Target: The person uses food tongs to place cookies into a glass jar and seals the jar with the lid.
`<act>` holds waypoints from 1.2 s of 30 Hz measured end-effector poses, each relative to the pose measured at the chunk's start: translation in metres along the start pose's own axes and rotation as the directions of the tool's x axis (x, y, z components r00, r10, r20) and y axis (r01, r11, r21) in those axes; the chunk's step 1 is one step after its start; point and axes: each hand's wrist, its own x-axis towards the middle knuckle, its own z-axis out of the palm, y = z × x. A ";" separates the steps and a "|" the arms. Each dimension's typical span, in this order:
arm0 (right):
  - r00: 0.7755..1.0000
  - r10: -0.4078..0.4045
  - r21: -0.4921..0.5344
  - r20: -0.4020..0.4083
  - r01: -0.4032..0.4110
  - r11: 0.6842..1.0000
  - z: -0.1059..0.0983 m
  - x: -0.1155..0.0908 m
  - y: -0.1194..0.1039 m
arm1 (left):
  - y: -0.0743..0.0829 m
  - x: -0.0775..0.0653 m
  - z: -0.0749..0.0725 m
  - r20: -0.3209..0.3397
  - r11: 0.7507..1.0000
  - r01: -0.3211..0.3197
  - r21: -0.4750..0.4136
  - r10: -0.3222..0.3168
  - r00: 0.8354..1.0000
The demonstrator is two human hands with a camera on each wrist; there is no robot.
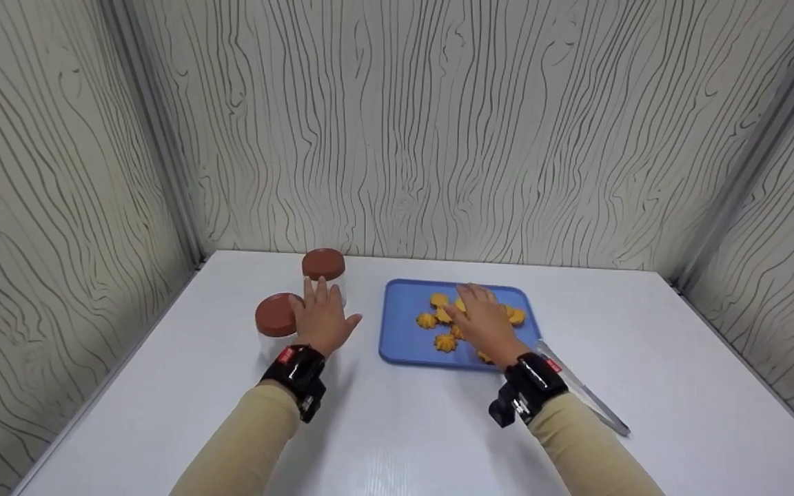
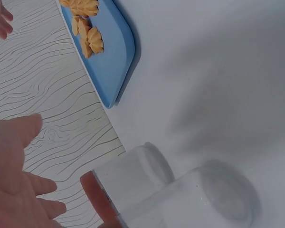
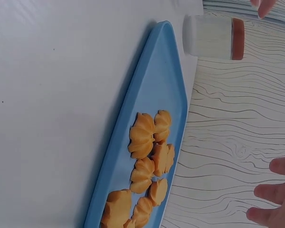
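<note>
Head view: we record the left hand (image 1: 322,320) with fingers spread wide, holding nothing, beside the near jar (image 1: 276,325) and partly in front of the far jar (image 1: 323,265). Both jars wear red-brown lids; from the left wrist we see a gap between fingers and lids. Right hand (image 1: 486,327) — fingers extended, grip likewise wide and unfilled — hovers over the cookies (image 1: 445,342), which we find clustered on the blue tray (image 1: 402,310). Tongs (image 1: 604,407) lie on the white table (image 1: 397,441), just beside the tray's right edge.
</note>
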 end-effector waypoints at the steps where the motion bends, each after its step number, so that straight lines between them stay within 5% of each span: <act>1: 1.000 0.003 0.003 0.003 -0.003 1.000 0.001 -0.001 0.000 | -0.002 0.000 0.000 -0.001 1.000 0.005 0.000 -0.005 1.000; 18: 0.999 0.010 -0.010 0.044 -0.010 1.000 0.007 -0.004 -0.007 | -0.041 -0.008 -0.005 -0.035 0.993 0.107 -0.052 -0.109 0.993; 27: 0.998 0.002 -0.001 0.059 -0.001 1.000 0.010 -0.002 -0.012 | -0.064 -0.009 -0.006 0.016 0.980 0.167 -0.108 -0.166 0.986; 36: 0.996 0.011 -0.009 0.087 -0.010 1.000 0.013 -0.001 -0.010 | -0.070 -0.012 -0.002 -0.141 0.977 0.110 -0.182 -0.137 0.980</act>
